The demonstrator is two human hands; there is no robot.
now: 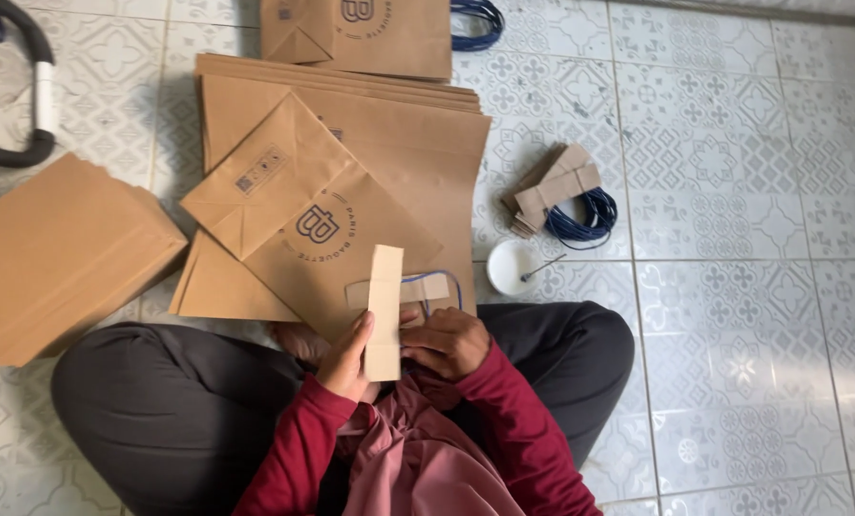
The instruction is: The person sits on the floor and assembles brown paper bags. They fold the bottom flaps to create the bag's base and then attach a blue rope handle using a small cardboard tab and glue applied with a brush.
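The person sits cross-legged on the tiled floor (733, 315), dark trousers and red sleeves in view from above. The left hand (346, 358) is closed around a narrow cardboard strip (384, 311), held upright in front of the body, with the thumb along its left edge. The right hand (447, 342) is curled, knuckles up, just beside the strip's lower end; what its fingers pinch cannot be told, though a blue cord loop (439, 283) rises from just above it. That loop is fixed to a second cardboard strip (418, 290) lying crosswise behind the upright one, over the folded brown paper bag (294, 220) that rests tilted in front of the knees. This bag lies on top of a stack of flat brown bags (427, 134). A further bag (361, 36) lies beyond the stack, at the top edge. A brown cardboard box (55, 253) sits on the floor to the person's left. To the right of the stack lies a small pile of cardboard strips (554, 188), touching a coil of blue cord (585, 218). Near it stands a small white dish (512, 266) with a thin stick resting in it. A second coil of blue cord (477, 24) lies at the top edge.
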